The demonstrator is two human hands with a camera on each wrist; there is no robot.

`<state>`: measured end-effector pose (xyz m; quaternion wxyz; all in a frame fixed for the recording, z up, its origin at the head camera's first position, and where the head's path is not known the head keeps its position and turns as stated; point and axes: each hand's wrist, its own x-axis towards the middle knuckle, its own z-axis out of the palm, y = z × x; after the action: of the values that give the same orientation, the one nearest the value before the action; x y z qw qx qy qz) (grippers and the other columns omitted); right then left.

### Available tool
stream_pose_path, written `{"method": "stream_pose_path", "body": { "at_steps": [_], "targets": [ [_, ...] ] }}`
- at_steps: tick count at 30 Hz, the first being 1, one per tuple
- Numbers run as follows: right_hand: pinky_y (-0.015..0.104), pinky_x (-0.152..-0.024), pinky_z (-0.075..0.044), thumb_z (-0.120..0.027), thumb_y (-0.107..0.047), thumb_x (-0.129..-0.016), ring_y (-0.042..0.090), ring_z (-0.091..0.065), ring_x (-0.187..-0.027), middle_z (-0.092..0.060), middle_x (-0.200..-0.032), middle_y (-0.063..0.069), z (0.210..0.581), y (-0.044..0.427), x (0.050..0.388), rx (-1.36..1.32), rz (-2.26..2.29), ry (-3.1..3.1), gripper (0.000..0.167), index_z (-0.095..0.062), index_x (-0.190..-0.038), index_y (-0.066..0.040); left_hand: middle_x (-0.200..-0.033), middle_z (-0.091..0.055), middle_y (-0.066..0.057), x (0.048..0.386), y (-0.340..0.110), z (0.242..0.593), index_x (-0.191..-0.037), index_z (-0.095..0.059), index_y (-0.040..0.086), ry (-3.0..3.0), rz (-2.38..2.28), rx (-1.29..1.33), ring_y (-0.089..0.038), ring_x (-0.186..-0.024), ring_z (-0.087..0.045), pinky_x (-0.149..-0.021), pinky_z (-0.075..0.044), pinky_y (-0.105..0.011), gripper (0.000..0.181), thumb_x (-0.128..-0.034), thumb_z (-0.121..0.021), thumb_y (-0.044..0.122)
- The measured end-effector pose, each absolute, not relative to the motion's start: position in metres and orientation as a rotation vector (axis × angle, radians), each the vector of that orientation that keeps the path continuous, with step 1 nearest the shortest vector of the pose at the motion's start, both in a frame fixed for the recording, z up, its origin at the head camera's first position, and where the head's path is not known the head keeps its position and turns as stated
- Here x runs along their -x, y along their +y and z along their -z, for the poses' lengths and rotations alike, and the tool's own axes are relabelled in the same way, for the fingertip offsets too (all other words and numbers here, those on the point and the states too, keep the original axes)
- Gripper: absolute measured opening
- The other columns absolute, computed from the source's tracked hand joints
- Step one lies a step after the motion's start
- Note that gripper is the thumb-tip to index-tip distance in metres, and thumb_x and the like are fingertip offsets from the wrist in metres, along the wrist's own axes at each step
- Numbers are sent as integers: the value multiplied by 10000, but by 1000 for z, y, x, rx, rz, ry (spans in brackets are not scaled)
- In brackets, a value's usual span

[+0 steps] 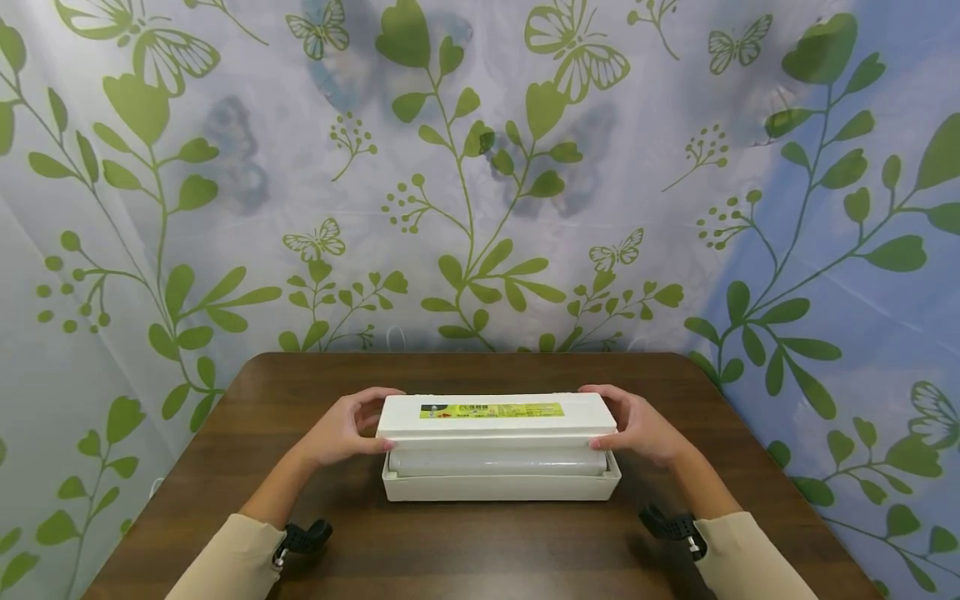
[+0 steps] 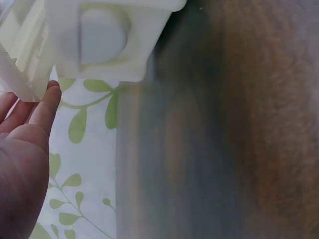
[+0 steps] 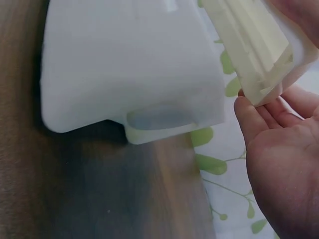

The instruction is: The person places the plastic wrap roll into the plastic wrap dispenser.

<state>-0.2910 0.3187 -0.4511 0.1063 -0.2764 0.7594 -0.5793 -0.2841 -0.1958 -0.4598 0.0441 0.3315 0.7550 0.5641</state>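
Note:
A white cling film dispenser sits on the table, its box base (image 1: 498, 490) holding a whitish roll (image 1: 495, 462). Raised just above the roll is the dispenser's white lid (image 1: 487, 433), with a yellow printed label (image 1: 491, 411) on top. My left hand (image 1: 341, 429) grips the lid's left end, thumb in front and fingers behind. At the opposite end, my right hand (image 1: 648, 429) grips the lid likewise. Both wrist views show a gap between lid (image 2: 30, 64) and base (image 3: 124, 64); the lid's inner side (image 3: 251, 45) faces the right wrist camera.
The dark brown wooden table (image 1: 495, 550) spreads around the dispenser, its far edge just behind. A curtain (image 1: 480, 183) with green leaves and butterflies hangs beyond it. Black straps (image 1: 303, 537) circle both wrists over beige sleeves.

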Motion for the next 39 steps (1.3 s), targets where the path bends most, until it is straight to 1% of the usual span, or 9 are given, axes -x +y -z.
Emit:
{"method": "stream_pose_path", "body": {
  "at_steps": [3,9,13,17,22,28,31,35,39],
  "targets": [
    [339,-828,-608,-832,26,-794,155,-669,-1043,-640,-1286,58,453,320,287,815,1707,2236,804,-420,-1484,25,-1419,-562,-191,283,-195,462,-1422,-520,24,2308,-1729,-1010,-92,-1255,-610,-1046,-485,-205,684,-821,-845,46],
    [340,-836,-604,-828,34,-793,147,-661,-1058,-636,-1286,65,458,323,283,823,1728,2217,807,-408,-1481,49,-1414,-568,-193,280,-193,465,-1421,-525,33,2301,-1736,-998,-104,-1246,-618,-1044,-487,-204,684,-819,-849,55],
    [332,-840,-604,-837,18,-788,150,-661,-1056,-641,-1279,68,462,323,281,814,1721,2247,804,-417,-1473,56,-1408,-581,-173,282,-194,468,-1416,-535,53,2315,-1710,-993,-115,-1242,-622,-1040,-480,-177,676,-821,-854,74],
    [334,-842,-604,-834,15,-791,158,-660,-1053,-647,-1271,63,466,324,281,805,1730,2249,794,-421,-1467,61,-1406,-596,-135,283,-195,470,-1417,-546,86,2348,-1668,-998,-147,-1272,-610,-1057,-457,-161,671,-825,-860,104],
    [348,-821,-607,-825,38,-789,146,-665,-1033,-652,-1247,66,470,324,280,808,1771,2208,778,-427,-1457,66,-1388,-614,-108,285,-195,470,-1413,-554,95,2384,-1630,-1028,-206,-1285,-602,-1072,-438,-156,671,-820,-867,136],
    [346,-814,-606,-814,56,-789,134,-665,-1039,-649,-1262,66,472,321,279,792,1811,2167,787,-412,-1466,74,-1370,-626,-106,292,-197,473,-1399,-563,96,2385,-1618,-1057,-161,-1264,-611,-1072,-446,-172,661,-815,-870,134],
    [345,-809,-606,-806,62,-791,136,-665,-1043,-642,-1271,71,473,318,279,777,1824,2163,775,-423,-1464,54,-1369,-627,-113,297,-198,474,-1399,-562,95,2379,-1616,-1074,-156,-1262,-612,-1078,-453,-194,658,-818,-868,134],
    [349,-803,-606,-798,61,-801,143,-664,-1039,-640,-1262,78,475,315,281,773,1830,2162,759,-424,-1461,47,-1368,-628,-108,301,-202,475,-1399,-564,101,2384,-1611,-1074,-193,-1263,-612,-1079,-458,-208,662,-815,-873,144],
    [356,-809,-606,-796,47,-812,152,-660,-1043,-635,-1261,87,477,313,283,778,1821,2173,765,-405,-1469,63,-1367,-628,-91,305,-206,476,-1400,-567,116,2387,-1590,-1052,-271,-1268,-607,-1064,-462,-194,660,-816,-873,153]
  ]
}}
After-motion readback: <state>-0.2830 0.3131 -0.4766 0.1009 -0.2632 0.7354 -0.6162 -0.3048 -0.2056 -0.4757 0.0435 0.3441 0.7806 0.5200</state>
